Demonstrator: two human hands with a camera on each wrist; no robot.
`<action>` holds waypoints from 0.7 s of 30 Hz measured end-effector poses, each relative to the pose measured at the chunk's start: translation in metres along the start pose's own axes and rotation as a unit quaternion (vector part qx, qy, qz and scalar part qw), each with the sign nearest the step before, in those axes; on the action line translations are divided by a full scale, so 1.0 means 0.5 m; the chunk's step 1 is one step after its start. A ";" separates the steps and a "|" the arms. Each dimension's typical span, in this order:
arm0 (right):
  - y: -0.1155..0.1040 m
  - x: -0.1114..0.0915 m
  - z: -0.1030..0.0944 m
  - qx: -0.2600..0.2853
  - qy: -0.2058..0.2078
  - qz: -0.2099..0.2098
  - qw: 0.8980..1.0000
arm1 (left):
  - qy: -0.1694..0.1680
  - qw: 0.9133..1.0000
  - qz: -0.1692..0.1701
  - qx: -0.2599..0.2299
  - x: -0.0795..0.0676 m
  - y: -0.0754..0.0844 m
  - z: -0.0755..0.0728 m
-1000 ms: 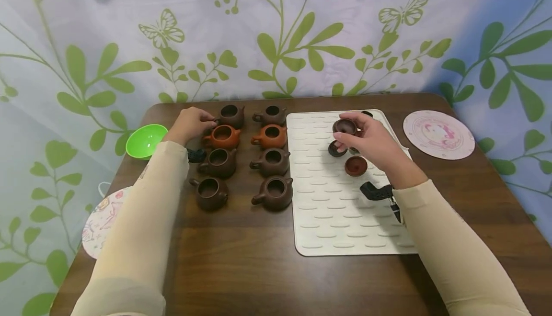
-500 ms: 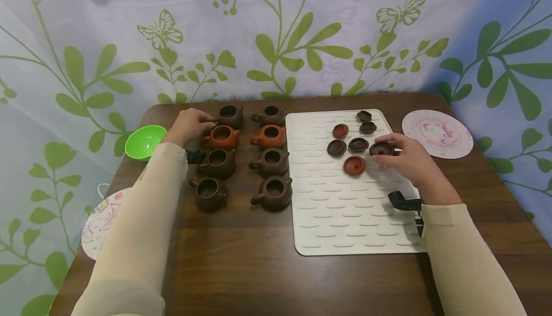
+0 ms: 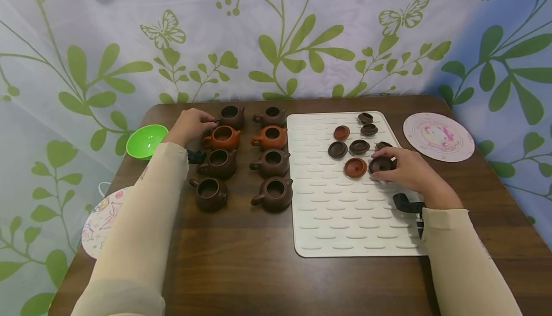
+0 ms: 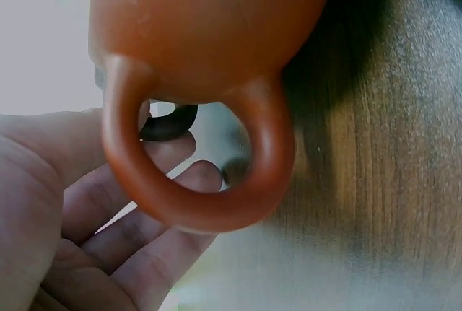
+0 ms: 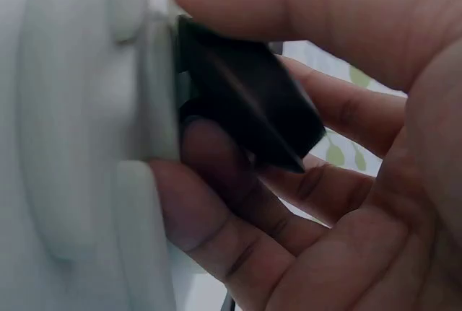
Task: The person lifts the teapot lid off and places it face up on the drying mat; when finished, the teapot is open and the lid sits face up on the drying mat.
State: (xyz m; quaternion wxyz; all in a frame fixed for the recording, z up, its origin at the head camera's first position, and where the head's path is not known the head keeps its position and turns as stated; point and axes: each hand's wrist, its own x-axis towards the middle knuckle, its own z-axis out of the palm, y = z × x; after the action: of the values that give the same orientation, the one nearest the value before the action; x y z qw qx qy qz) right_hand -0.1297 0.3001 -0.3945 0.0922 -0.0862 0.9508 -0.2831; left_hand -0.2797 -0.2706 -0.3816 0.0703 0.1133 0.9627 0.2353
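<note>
At the back left, my left hand pinches the handle of a dark brown teapot without a lid. In the left wrist view, the orange teapot hangs large in front, with my left fingers behind its handle and a dark handle at the thumb. Over the right part of the white mat, my right hand holds a dark teapot lid between thumb and fingers. The right wrist view has this lid close to the mat, with fingertips right at the mat's surface.
Several lidless teapots stand in two columns, including a second orange one. Several lids, such as an orange-brown lid, lie left of and behind my right hand. A green bowl and pink patterned discs lie at the sides.
My right hand has carried the dark lid right and toward me, and lowered it to the mat. Another dark lid now shows behind it. My left hand has stayed on the teapot handle.
</note>
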 end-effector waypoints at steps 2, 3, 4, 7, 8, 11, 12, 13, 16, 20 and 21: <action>-0.002 0.000 0.001 -0.007 0.001 -0.011 1.000 | -0.001 1.000 -0.001 -0.001 -0.001 -0.001 -0.001; -0.003 0.000 0.001 -0.013 0.002 -0.015 1.000 | 0.000 1.000 -0.001 -0.001 0.000 -0.001 -0.001; -0.004 0.000 0.000 -0.018 0.002 -0.018 1.000 | -0.001 1.000 -0.001 -0.002 0.000 -0.002 -0.002; -0.004 -0.003 -0.005 -0.035 -0.001 -0.020 0.999 | 0.000 1.000 0.003 -0.001 -0.001 -0.004 -0.002; -0.005 -0.005 -0.008 -0.038 -0.003 -0.018 0.999 | 0.001 1.000 0.003 -0.001 -0.001 -0.004 -0.002; -0.006 -0.012 -0.018 -0.034 -0.010 -0.004 0.999 | 0.001 1.000 0.002 -0.001 -0.003 -0.004 -0.001; -0.007 -0.015 -0.021 -0.031 -0.012 0.000 0.999 | 0.001 1.000 0.001 -0.001 -0.004 -0.004 -0.001; -0.008 -0.018 -0.025 -0.028 -0.012 0.004 1.000 | 0.000 1.000 0.000 0.000 -0.004 -0.003 -0.001; -0.013 -0.027 -0.035 -0.031 -0.003 0.010 0.999 | -0.006 1.000 0.001 0.000 -0.004 0.002 -0.007; -0.023 -0.031 -0.051 -0.059 0.015 0.006 0.998 | -0.010 1.000 0.003 0.009 -0.004 0.010 -0.023; -0.026 -0.030 -0.055 -0.064 0.020 0.003 0.998 | -0.010 1.000 0.004 0.015 -0.005 0.011 -0.029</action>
State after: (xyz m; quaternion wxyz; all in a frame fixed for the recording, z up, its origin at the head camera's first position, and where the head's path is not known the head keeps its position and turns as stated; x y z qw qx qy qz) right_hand -0.1201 0.3069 -0.3626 0.0684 -0.0835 0.9687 -0.2233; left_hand -0.2790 -0.2726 -0.3661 0.0773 0.1204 0.9649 0.2203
